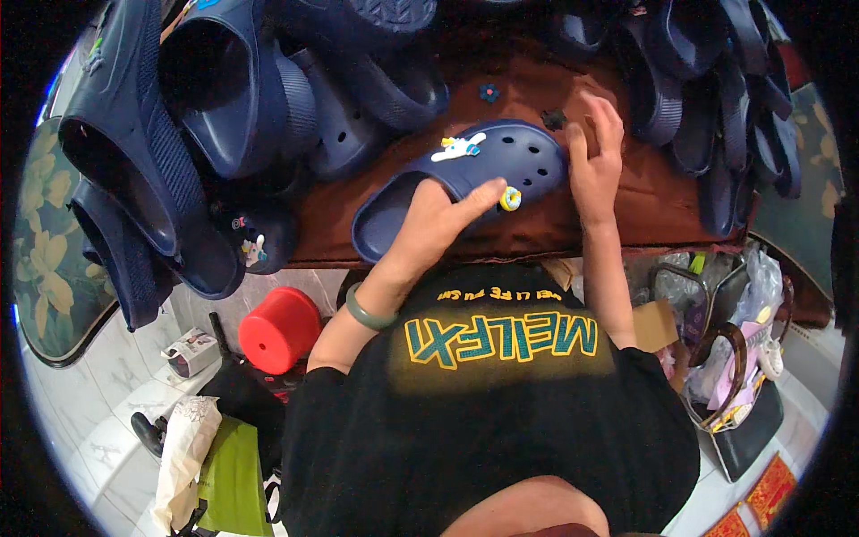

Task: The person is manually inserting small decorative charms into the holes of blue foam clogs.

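In the middle of the table lies a navy foam clog [541, 150] with round holes in its top. A white cartoon-figure charm [458, 148] and a yellow-and-blue ring-shaped charm [510, 199] sit on its upper. My left hand [443, 219] grips the clog, its fingers hidden in the foot opening and its thumb on top beside the ring-shaped charm. Beyond the toe, my right hand [598, 157] is raised with its fingers apart, holding nothing visible. Near its fingertips lies a small dark charm [554, 119]. Farther left is a blue flower charm [489, 92].
Navy clogs [219, 98] are piled at the left, and more clogs [693, 98] at the right, on a brown cloth [662, 201]. Below the table are a red stool [279, 329], a green bag [233, 479] and a basket of plastic-wrapped things [734, 376].
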Available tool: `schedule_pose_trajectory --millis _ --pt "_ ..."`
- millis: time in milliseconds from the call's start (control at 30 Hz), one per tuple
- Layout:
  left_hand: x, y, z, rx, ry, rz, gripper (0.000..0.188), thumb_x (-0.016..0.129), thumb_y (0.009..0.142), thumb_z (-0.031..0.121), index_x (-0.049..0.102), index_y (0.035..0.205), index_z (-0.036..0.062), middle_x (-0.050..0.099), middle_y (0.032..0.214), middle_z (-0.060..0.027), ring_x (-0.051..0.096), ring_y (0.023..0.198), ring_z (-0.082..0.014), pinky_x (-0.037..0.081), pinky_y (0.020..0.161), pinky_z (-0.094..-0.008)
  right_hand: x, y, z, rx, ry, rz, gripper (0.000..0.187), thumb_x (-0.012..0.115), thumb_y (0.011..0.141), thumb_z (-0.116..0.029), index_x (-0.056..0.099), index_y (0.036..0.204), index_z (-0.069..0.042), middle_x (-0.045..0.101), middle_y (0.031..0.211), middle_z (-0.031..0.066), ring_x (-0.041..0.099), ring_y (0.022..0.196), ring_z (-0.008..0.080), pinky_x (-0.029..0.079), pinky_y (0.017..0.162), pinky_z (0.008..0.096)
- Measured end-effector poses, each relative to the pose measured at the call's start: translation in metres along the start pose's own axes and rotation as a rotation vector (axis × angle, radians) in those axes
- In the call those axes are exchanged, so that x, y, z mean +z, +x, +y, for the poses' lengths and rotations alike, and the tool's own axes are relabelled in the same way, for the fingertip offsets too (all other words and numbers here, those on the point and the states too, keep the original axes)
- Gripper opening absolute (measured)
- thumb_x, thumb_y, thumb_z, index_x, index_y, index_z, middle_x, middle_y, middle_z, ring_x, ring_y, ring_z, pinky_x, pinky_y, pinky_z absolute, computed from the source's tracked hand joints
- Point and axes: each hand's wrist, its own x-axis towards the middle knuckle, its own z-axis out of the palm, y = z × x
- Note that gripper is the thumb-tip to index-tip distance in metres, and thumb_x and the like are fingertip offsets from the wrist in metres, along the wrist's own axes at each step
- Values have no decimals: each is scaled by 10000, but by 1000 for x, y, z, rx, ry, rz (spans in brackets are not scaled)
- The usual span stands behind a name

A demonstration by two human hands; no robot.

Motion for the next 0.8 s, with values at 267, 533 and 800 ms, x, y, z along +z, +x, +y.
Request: schedule_pose_trajectory --millis 267,533,800 --pt "-14 -4 -20 19 -71 -37 261 607 922 123 620 1146 -10 640 1077 -20 587 963 -92 477 855 -248 -4 -24 -41 -515 4 -544 422 710 801 -280 613 1170 -102 602 1197 56 538 1152 256 384 1016 442" --pt "-7 -6 -17 24 -47 -48 264 550 946 112 594 1166 -27 633 1070 -25 581 968 -97 477 877 -266 11 -18 -48 -229 81 -292 189 568 919 -102 602 1103 -74 652 948 93 619 893 287 459 864 398" --pt "-6 12 -16 19 88 -186 294 544 933 166 578 1143 -37 634 1023 -40 579 941 -122 478 845 -301 1 35 -37 65 169 -583 157 479 976 -123 569 1053 -21 593 1001 142 586 940 314 465 847 353"
